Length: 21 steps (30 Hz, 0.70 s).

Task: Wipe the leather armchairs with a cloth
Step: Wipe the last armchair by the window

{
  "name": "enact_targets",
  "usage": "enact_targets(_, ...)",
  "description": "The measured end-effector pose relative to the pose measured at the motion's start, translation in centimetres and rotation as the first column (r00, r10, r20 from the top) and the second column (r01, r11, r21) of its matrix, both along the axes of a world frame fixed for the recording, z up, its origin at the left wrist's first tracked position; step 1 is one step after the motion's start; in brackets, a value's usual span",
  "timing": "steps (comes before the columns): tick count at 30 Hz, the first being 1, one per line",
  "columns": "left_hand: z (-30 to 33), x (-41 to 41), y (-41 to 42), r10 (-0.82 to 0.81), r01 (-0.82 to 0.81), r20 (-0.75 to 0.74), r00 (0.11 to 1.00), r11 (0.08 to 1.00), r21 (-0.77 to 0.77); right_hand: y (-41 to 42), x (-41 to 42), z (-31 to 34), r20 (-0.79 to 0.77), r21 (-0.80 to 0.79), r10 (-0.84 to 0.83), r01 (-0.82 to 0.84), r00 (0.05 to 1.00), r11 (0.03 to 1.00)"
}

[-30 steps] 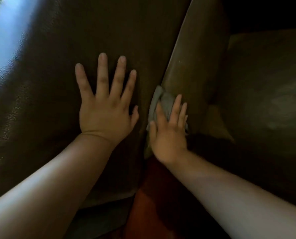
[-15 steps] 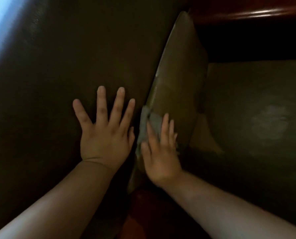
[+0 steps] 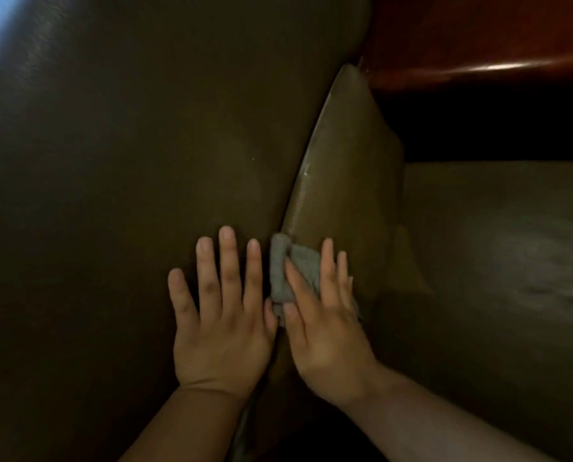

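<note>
I see left hand [image 3: 221, 331] flat, fingers spread on smooth dark-brown leather armchair [image 3: 128, 195] | right hand [image 3: 325, 338] flat, pressing crumpled grey cloth [image 3: 286, 271] against its seam edge

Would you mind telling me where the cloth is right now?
Low centre in the head view, the cloth lies under the right hand, pressed on the armchair, beside the left hand.

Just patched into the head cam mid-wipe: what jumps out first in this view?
Two bare hands sit side by side at lower centre: the left hand lies flat with fingers spread on the big dark leather panel, and the right hand presses a grey cloth against the narrower leather panel beside the seam. A glossy reddish-brown wooden edge catches light at upper right.
</note>
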<state>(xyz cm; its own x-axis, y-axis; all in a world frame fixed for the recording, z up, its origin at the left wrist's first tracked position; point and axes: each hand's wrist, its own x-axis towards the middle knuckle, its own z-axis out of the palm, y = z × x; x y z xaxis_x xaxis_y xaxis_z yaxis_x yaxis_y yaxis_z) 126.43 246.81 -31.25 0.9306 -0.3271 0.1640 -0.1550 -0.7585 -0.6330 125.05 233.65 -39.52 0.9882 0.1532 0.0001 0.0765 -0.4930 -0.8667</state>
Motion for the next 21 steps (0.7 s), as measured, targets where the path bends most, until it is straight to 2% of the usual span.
enact_targets(3,-0.8,0.0,0.1,0.003,-0.003,0.000,1.000,1.000,-0.028,-2.1,10.0,1.2,-0.016,-0.128,-0.106,0.103,0.994,0.986)
enact_targets(6,-0.8,0.1,0.1,0.012,-0.013,-0.022,1.000,0.999,-0.040,-2.5,14.8,2.3,-0.036,-0.141,-0.219,0.212,0.975,0.967)
enact_targets(8,-0.8,-0.1,0.1,0.012,-0.014,-0.040,0.999,0.999,-0.047,-1.5,11.6,2.0,-0.014,-0.120,-0.189,0.186,0.982,0.975)
enact_targets(11,-0.8,-0.2,0.0,0.018,-0.020,-0.051,0.999,0.999,-0.042,-0.2,3.4,0.9,0.069,-0.064,-0.021,0.025,0.997,0.998)
enact_targets(13,-0.8,-0.2,0.0,0.021,-0.022,-0.053,0.998,0.999,-0.025,-0.8,3.0,0.3,0.070,-0.057,0.031,-0.027,0.997,0.998)
enact_targets(14,-0.8,-0.2,-0.1,0.023,-0.024,-0.047,0.999,1.000,-0.017,-1.3,5.0,0.3,0.055,-0.088,0.011,-0.006,0.998,0.996)
enact_targets(16,-1.1,-0.3,0.0,0.026,-0.026,-0.021,0.999,1.000,-0.007,-2.2,11.4,1.2,0.024,-0.171,-0.139,0.141,0.990,0.975)
enact_targets(18,-1.2,-0.3,-0.1,0.023,-0.023,-0.005,1.000,1.000,0.009,-3.8,18.4,2.5,-0.048,-0.158,-0.280,0.270,0.959,0.950)
enact_targets(21,-1.2,-0.3,-0.2,0.018,-0.018,-0.004,1.000,1.000,0.013,-4.5,20.3,3.3,-0.077,-0.128,-0.297,0.286,0.952,0.950)
